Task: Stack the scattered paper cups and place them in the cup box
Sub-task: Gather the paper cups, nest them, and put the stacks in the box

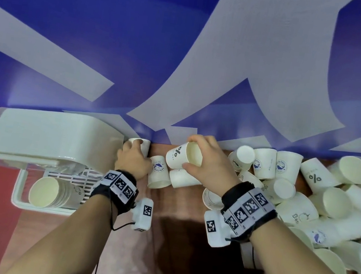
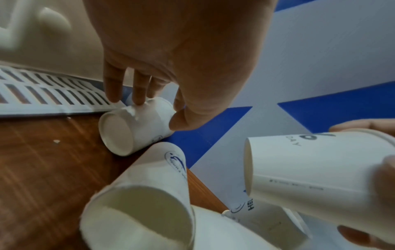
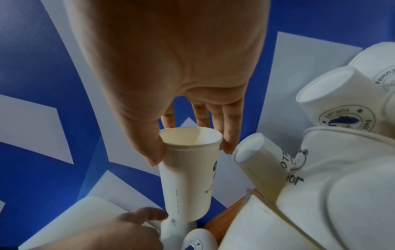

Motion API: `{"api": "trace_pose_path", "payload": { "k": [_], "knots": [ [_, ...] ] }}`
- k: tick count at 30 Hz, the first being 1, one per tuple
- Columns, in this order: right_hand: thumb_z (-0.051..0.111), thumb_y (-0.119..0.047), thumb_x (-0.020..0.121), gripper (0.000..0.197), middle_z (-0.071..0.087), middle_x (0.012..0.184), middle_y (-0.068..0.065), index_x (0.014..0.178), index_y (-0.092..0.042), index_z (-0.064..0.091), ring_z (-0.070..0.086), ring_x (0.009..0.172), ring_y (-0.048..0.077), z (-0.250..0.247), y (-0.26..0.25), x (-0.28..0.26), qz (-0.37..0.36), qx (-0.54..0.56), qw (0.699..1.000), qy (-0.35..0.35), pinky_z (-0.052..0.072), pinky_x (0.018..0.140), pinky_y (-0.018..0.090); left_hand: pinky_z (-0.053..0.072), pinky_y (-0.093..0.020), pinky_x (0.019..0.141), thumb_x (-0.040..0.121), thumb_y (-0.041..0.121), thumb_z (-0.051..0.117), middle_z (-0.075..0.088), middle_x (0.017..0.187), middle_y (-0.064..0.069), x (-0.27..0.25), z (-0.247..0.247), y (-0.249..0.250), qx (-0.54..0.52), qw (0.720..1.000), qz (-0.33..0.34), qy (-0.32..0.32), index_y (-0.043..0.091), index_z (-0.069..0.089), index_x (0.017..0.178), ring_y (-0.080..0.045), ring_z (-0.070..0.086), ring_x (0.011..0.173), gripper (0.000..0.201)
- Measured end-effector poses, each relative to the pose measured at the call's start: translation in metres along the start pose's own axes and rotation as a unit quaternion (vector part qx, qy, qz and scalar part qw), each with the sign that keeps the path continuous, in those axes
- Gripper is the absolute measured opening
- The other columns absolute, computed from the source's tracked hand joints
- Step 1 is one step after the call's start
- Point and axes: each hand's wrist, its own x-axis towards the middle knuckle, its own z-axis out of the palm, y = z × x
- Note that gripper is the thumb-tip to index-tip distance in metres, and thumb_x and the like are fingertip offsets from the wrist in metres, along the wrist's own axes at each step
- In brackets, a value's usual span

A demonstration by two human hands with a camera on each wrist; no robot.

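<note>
My left hand (image 1: pixel 133 147) pinches a small white paper cup (image 1: pixel 141 145) that lies on its side beside the cup box; in the left wrist view the fingers (image 2: pixel 136 99) and thumb dent this cup (image 2: pixel 130 130). My right hand (image 1: pixel 192 153) grips a "%" printed cup (image 1: pixel 179 158) by its rim, held in the air, mouth toward me. The right wrist view shows that cup (image 3: pixel 188 177) held between thumb and fingers. The white slotted cup box (image 1: pixel 18 191) sits at the left with a stack of cups (image 1: pixel 46 192) lying inside.
A large pile of loose cups (image 1: pixel 321 203) covers the table's right side. Two cups (image 1: pixel 159 172) lie on the wooden table (image 1: pixel 176 210) between my hands. A white lid (image 1: pixel 55 137) rests over the box's far end. A blue and white banner (image 1: pixel 188 54) rises behind.
</note>
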Motion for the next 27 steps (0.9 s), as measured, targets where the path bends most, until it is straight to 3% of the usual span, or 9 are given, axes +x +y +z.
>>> {"api": "trace_pose_path", "payload": {
  "k": [4, 8, 13, 18, 23, 27],
  "knots": [
    [0.075, -0.030, 0.077, 0.055, 0.045, 0.120, -0.008, 0.125, -0.034, 0.047, 0.052, 0.106, 0.015, 0.005, 0.004, 0.000, -0.005, 0.009, 1.000, 0.000, 0.043, 0.087, 0.032, 0.030, -0.046, 0.110, 0.082, 0.024, 0.056, 0.036, 0.147, -0.018, 0.001, 0.004, -0.001, 0.002, 1.000, -0.003, -0.009, 0.026, 0.020, 0.152, -0.042, 0.036, 0.128, 0.078],
    [0.075, -0.030, 0.077, 0.055, 0.045, 0.121, -0.009, 0.124, -0.035, 0.047, 0.054, 0.103, 0.015, 0.003, 0.008, -0.003, 0.000, 0.008, 1.000, -0.001, 0.045, 0.090, 0.035, 0.033, -0.049, 0.111, 0.083, 0.027, 0.056, 0.035, 0.145, -0.019, 0.004, 0.005, 0.001, 0.021, 0.999, -0.008, -0.033, 0.034, 0.013, 0.154, -0.043, 0.036, 0.131, 0.083],
    [0.076, -0.028, 0.076, 0.055, 0.046, 0.120, -0.008, 0.124, -0.033, 0.050, 0.055, 0.101, 0.016, 0.000, 0.013, -0.004, 0.004, 0.016, 1.000, 0.018, 0.046, 0.092, 0.036, 0.041, -0.052, 0.103, 0.081, 0.033, 0.056, 0.047, 0.131, -0.019, 0.003, 0.011, 0.000, -0.007, 0.999, -0.021, -0.044, 0.031, 0.027, 0.138, -0.042, 0.049, 0.118, 0.065],
    [0.076, -0.029, 0.076, 0.054, 0.047, 0.120, -0.008, 0.123, -0.034, 0.049, 0.057, 0.099, 0.019, -0.001, 0.010, -0.008, 0.004, 0.015, 1.000, 0.020, 0.046, 0.091, 0.037, 0.040, -0.039, 0.082, 0.086, 0.029, 0.061, 0.054, 0.117, -0.020, -0.006, 0.017, 0.001, -0.036, 0.999, -0.019, 0.003, 0.012, 0.038, 0.114, -0.040, 0.055, 0.103, 0.040],
    [0.075, -0.030, 0.078, 0.056, 0.046, 0.122, -0.006, 0.128, -0.034, 0.048, 0.056, 0.104, 0.019, -0.009, 0.002, -0.016, 0.013, 0.022, 0.999, 0.022, 0.045, 0.094, 0.037, 0.045, -0.043, 0.094, 0.082, 0.027, 0.060, 0.046, 0.120, -0.014, -0.021, 0.006, 0.003, -0.065, 0.997, 0.005, 0.041, 0.007, 0.049, 0.109, -0.037, 0.056, 0.105, 0.035],
    [0.073, -0.034, 0.082, 0.063, 0.045, 0.124, -0.002, 0.138, -0.034, 0.044, 0.054, 0.107, 0.017, -0.020, -0.010, -0.028, 0.003, 0.011, 1.000, 0.023, 0.041, 0.092, 0.028, 0.047, -0.046, 0.093, 0.078, 0.032, 0.067, 0.043, 0.121, -0.008, -0.045, -0.012, 0.005, -0.109, 0.991, 0.030, 0.075, 0.018, 0.045, 0.116, -0.033, 0.058, 0.098, 0.046]
  ]
}}
